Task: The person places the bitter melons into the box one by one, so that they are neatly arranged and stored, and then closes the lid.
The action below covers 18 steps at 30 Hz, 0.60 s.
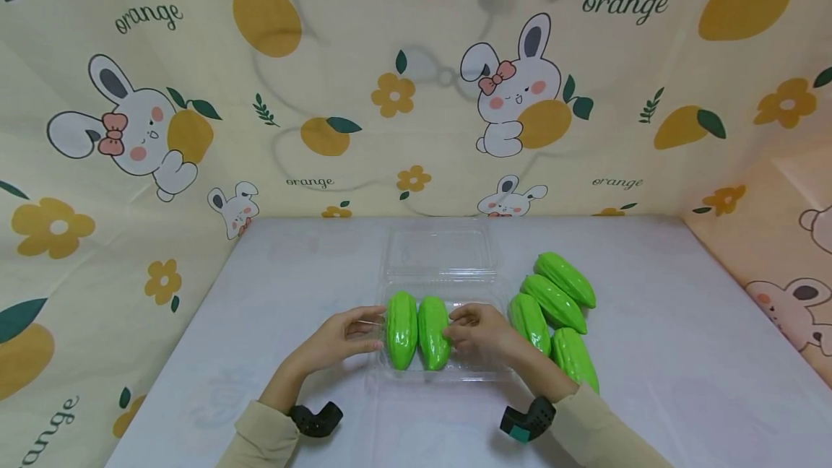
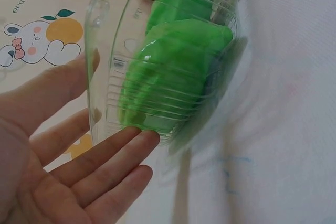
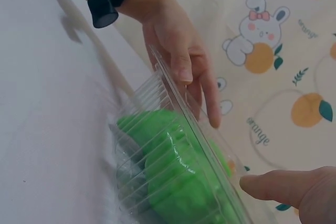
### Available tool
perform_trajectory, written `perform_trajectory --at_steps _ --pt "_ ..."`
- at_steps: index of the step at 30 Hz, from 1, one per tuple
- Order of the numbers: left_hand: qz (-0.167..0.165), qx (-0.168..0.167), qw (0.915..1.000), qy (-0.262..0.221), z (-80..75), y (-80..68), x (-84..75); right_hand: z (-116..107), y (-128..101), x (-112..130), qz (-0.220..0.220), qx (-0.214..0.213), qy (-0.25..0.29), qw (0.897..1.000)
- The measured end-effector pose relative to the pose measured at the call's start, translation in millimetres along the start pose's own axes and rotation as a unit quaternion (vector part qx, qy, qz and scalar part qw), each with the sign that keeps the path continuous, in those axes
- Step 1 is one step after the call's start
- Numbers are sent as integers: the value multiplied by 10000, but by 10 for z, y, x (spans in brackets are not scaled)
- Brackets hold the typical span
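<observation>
A clear plastic clamshell box [image 1: 481, 374] stands on the table with its lid [image 1: 440, 245] folded back. Inside, side by side, lie two glossy green ridged bitter melons, the left one [image 1: 402, 331] and the right one [image 1: 433, 333]. My left hand [image 1: 339, 338] is at the box's left wall, its fingers nearly straight in the left wrist view, fingertips right at the ribbed side. Over the box, my right hand [image 1: 484, 331] has its fingertips beside the right melon's edge. Only an extended digit [image 3: 273, 184] of it shows in the right wrist view.
Several more green bitter melons [image 1: 552, 302] lie in a cluster just right of the box, close to my right forearm. The table [image 1: 292, 258] is covered in white cloth. Behind it hangs a printed backdrop [image 1: 416, 136] with rabbits and oranges.
</observation>
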<state>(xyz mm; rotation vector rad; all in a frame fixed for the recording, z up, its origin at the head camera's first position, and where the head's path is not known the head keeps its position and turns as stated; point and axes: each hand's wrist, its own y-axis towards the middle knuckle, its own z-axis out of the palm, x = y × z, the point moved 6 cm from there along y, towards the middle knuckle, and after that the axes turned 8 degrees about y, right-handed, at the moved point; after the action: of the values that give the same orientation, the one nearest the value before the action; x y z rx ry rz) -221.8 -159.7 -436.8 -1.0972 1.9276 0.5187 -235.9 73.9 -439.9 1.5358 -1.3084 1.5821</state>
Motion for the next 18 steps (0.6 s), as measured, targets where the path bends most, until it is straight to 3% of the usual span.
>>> perform_trajectory --at_steps 18 --pt "45 -25 10000 52 0 1 -12 -77 -152 8 -50 -60 110 9999"
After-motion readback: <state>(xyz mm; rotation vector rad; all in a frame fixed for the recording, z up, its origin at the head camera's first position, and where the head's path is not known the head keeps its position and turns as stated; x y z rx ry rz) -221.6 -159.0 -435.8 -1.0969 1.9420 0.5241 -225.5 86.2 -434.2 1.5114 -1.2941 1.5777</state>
